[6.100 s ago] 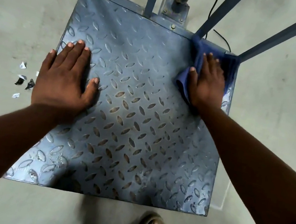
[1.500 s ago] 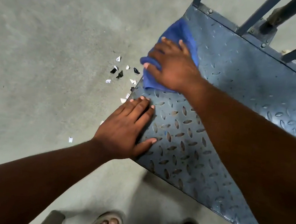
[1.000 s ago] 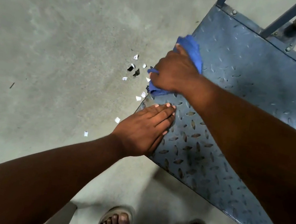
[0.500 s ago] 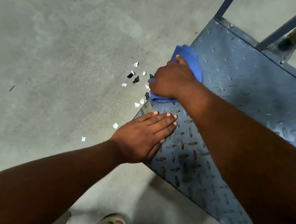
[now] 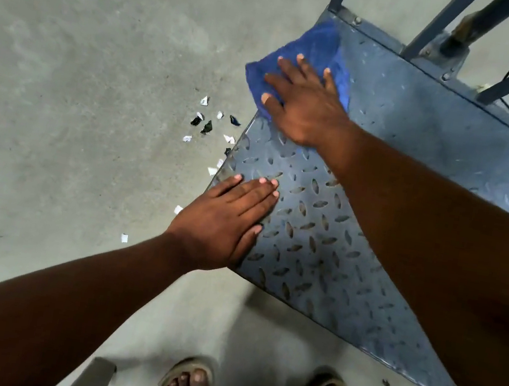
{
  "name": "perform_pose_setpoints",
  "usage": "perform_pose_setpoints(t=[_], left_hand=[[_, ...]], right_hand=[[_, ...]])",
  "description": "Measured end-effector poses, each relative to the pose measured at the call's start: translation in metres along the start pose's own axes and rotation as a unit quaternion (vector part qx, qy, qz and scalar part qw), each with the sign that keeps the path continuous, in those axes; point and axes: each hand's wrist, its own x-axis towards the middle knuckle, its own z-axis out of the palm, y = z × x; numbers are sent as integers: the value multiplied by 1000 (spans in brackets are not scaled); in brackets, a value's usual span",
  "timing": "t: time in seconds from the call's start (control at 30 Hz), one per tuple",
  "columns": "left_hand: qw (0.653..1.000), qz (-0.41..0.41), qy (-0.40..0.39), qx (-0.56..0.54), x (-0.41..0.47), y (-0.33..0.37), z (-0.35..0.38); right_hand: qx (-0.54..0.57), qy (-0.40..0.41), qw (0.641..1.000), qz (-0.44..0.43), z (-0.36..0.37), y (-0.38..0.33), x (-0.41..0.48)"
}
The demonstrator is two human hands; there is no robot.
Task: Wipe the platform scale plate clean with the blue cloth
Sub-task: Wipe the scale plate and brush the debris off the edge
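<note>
Half a second ago, gripped the blue cloth in a bunch under the curled right hand, midway along the left edge of the platform scale plate. Now has opened it out and pushed it up into the far left corner, with one fold lapping over the left edge. No longer curls round it. Presses down through the fabric with straight fingers fanned well apart, thumb reaching toward the left edge.

Keeps the left hand where it was: palm flat by the near left corner, fingers straight and pressed together, thumb lying alongside, bracing on the tread pattern.

Reads as a fresh stroke up the left side, away from the body, with a wider patch of cloth in contact than before. Has seemingly swept off the white and black scraps scattered on the concrete floor just beside the left edge. Probably close to finishing that strip. Cannot judge the right side: partly hidden under the right forearm, and blurred toward the far right corner. Worth shifting the bracing hand later, to reach the patch beneath it.
</note>
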Motion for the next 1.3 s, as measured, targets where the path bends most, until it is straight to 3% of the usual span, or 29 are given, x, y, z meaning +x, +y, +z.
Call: perform_pose_setpoints(t=[0.1, 0.17, 0.3, 0.4, 0.6, 0.7, 0.83, 1.03, 1.13, 1.23, 1.3], left_hand=[[1000, -1, 0, 0, -2, 0, 2], [1000, -5, 7, 0, -1, 0, 3], [1000, 4, 17, 6, 1, 1, 2], [1000, 8, 17, -1, 1, 1, 1], [1000, 0, 5, 4, 0, 0, 5], [1000, 3, 15, 3, 0, -1, 7], [1000, 5, 16, 8, -1, -3, 7], [1000, 6, 16, 4, 0, -2, 7], [1000, 5, 11, 8, 0, -2, 6], [1000, -22, 13, 9, 2, 2, 2], [999, -37, 5, 12, 2, 3, 0]], right_hand=[[19, 31, 990, 134, 2, 20, 1], [-30, 80, 984, 159, 4, 5, -14], [-58, 70, 995, -44, 15, -59, -50], [-62, 65, 994, -68, 23, -64, -44], [-14, 2, 999, 30, -3, -14, 28], [16, 5, 996, 92, -22, 15, 55], [22, 32, 994, 101, -22, 41, 58], [27, 123, 970, 210, -3, 104, -9], [34, 113, 956, 268, 6, 142, -59], [76, 113, 909, 394, 15, 180, -119], [76, 104, 899, 418, 20, 191, -150]])
